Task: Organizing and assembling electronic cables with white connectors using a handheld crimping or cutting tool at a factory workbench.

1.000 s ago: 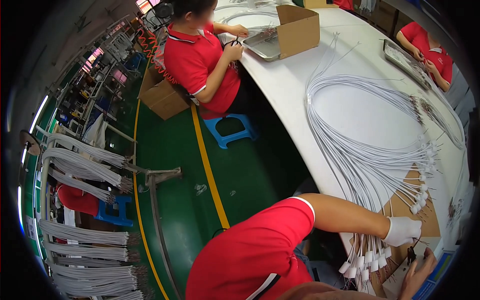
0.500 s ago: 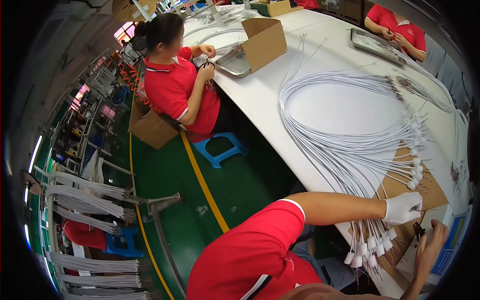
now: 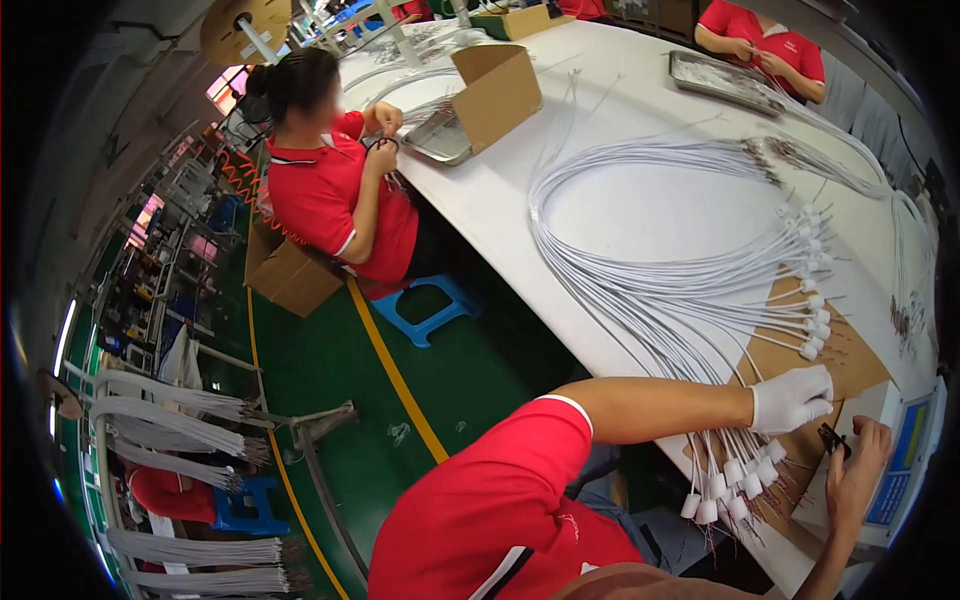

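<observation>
Since a second ago the view has shifted, showing looped white cables (image 3: 640,274) with white cylindrical ends (image 3: 809,351) higher up, on the white counter (image 3: 650,205). The bare right hand (image 3: 860,464) grips a small black tool (image 3: 831,438); apart from it, the white-gloved left hand (image 3: 792,400) curls, on what I cannot tell.

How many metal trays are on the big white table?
2 in view: one tray by the cardboard box, another tray before the red-shirted worker at upper right. More may be hidden.
</observation>
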{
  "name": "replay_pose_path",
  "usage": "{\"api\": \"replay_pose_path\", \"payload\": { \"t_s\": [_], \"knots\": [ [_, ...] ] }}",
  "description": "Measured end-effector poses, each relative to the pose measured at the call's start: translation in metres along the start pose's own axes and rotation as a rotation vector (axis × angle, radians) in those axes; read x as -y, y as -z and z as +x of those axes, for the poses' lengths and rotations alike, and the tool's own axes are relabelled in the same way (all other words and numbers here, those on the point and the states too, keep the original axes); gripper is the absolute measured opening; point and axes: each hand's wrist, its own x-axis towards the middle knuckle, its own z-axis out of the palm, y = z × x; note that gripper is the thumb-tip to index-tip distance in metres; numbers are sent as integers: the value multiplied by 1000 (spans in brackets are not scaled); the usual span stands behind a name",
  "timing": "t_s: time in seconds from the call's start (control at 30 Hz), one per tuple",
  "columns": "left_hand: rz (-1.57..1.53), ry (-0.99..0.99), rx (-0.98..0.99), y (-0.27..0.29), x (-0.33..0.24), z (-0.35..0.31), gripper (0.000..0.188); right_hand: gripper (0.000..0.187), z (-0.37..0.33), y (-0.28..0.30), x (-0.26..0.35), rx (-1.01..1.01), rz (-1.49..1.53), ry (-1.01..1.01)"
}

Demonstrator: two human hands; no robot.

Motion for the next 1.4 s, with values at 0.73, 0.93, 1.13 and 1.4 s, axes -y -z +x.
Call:
{"api": "replay_pose_path", "payload": {
  "t_s": [0.73, 0.93, 1.13, 1.4],
  "knots": [
    [226, 60, 71, -5, -1, 1, 9, 20, -9, -9, -10, 32, -472, 132],
    [378, -243, 120, 8, -16, 8, 7, 5, -7, -11, -8, -50, -463, 187],
    [364, -127, 280, 17, -33, 9, 8, 8, -7, -10, -8, -43, -480, 222],
    [505, -94, 321, 10, -24, 10, 10, 9, -6, -13, -9, -56, -490, 196]
  ]
}}
